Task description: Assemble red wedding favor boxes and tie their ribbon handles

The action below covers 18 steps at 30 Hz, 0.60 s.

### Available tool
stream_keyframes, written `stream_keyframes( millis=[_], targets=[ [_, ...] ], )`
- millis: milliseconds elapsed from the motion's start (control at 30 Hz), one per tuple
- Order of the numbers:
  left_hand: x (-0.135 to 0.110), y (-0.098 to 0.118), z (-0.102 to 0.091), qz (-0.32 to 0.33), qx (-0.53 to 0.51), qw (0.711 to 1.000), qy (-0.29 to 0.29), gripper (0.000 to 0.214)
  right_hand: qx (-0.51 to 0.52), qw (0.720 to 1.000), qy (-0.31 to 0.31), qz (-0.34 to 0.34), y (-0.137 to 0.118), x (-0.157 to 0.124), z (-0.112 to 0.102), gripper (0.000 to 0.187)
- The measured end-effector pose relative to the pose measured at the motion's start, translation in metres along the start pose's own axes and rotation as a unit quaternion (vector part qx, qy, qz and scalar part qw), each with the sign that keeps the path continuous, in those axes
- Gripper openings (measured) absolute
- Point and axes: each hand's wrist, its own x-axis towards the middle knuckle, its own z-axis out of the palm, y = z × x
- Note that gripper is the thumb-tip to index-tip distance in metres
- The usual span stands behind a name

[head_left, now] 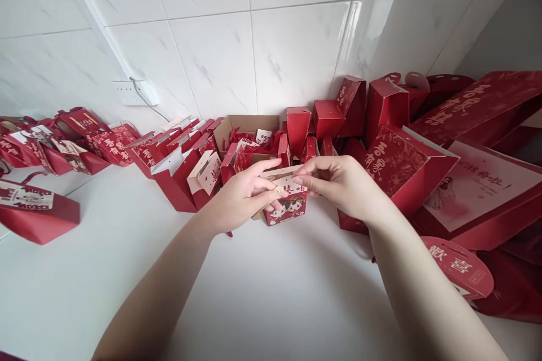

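Small gift box [293, 213] just this side of the brown carton [248, 122], top edge running crosswise: my right fingers [318, 164] pinch that edge; my left fingers [263, 183] touch its front, grip unclear.

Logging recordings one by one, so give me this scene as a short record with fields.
Left hand: at the left of a small printed box, grip unclear
Right hand: thumb and fingertips at the box's top edge
Surface: white table
Behind: open carton holding red items
Right: larger red boxes
Wall: pale tiles
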Motion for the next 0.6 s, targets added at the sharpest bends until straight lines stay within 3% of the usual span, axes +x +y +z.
stream_keyframes(
  millis=[167,267,333,400,533,600],
  targets=[
    [-0.004,0.003,0.006,-0.011,0.099,0.995,-0.003,0.035,-0.005,0.998,-0.07,-0.004,0.0,0.002,0.007,0.014],
    [-0.006,0.006,0.01,-0.002,0.13,0.991,-0.033,0.041,0.002,0.987,-0.162,-0.013,0.0,0.002,0.01,0.014],
    [-0.006,0.008,0.011,0.025,0.133,0.99,-0.032,0.048,-0.023,0.982,-0.187,-0.015,-0.001,0.001,0.005,0.015],
    [-0.001,0.006,0.009,0.058,0.143,0.988,0.02,0.048,-0.086,0.985,-0.149,-0.014,-0.003,-0.002,-0.006,0.015],
    [0.022,-0.014,0.004,0.141,0.18,0.949,0.218,0.028,-0.127,0.991,-0.029,-0.002,-0.012,-0.012,-0.035,0.013],
    [0.035,-0.029,0.004,0.134,0.184,0.947,0.225,0.032,-0.079,0.994,0.072,-0.017,-0.015,-0.015,-0.044,0.015]
  ],
)
